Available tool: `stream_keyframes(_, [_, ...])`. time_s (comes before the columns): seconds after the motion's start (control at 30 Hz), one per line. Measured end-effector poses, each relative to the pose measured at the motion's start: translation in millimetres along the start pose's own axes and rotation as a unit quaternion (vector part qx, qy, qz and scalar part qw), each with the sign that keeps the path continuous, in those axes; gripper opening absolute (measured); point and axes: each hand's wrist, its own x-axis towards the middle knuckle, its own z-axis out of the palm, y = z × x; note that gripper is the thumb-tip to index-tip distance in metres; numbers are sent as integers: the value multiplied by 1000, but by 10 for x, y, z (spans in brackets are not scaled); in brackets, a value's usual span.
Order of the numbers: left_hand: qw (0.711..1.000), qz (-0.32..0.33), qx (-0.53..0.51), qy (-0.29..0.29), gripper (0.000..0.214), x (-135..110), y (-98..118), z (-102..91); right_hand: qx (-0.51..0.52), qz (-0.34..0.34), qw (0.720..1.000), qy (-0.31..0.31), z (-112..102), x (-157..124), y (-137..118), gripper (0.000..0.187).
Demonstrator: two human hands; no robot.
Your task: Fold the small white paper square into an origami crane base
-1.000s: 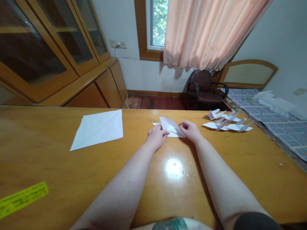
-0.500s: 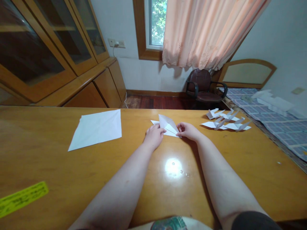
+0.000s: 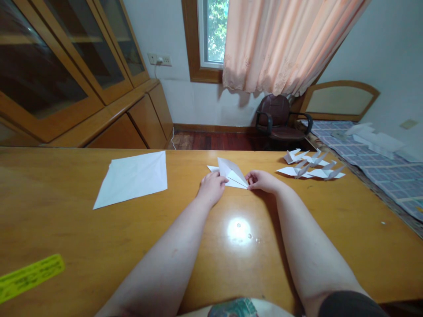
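Observation:
A partly folded white paper [image 3: 230, 172] lies on the wooden table [image 3: 66, 229] straight ahead, one flap raised. My left hand [image 3: 210, 189] presses its left side, fingers curled with the fingertips on the paper. My right hand [image 3: 263, 181] pinches the paper's pointed right tip against the table. Both forearms reach out from the near edge.
A creased flat white sheet [image 3: 134, 177] lies to the left. Several finished folded paper figures [image 3: 310, 167] sit at the far right. A yellow-green strip [image 3: 28, 278] lies near left. Beyond the table stand a dark chair [image 3: 280, 119], wooden cabinets [image 3: 72, 75] and a bed [image 3: 380, 163].
My right hand has slid along the fold toward the paper's near right tip. The left hand has stayed in place, holding the paper down.

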Motion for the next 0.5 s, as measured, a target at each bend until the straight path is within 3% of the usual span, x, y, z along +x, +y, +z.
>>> stream_keyframes(0.2, [1000,0,5,5,27,2,3,4,-54,36,998,24,-5,-85,-159,33])
stream_keyframes(0.27, [1000,1,8,6,26,3,6,1,-87,16,988,126,55,-90,-280,17])
stream_keyframes(0.37, [1000,12,12,3,27,3,14,-10,-187,-53,942,273,208,-59,-437,12])
stream_keyframes(0.43, [1000,20,14,-3,27,4,22,-20,-250,-129,921,270,330,-41,-512,11])
stream_keyframes(0.5, [1000,22,8,-10,28,8,31,-28,-319,-186,905,211,443,-41,-569,16])
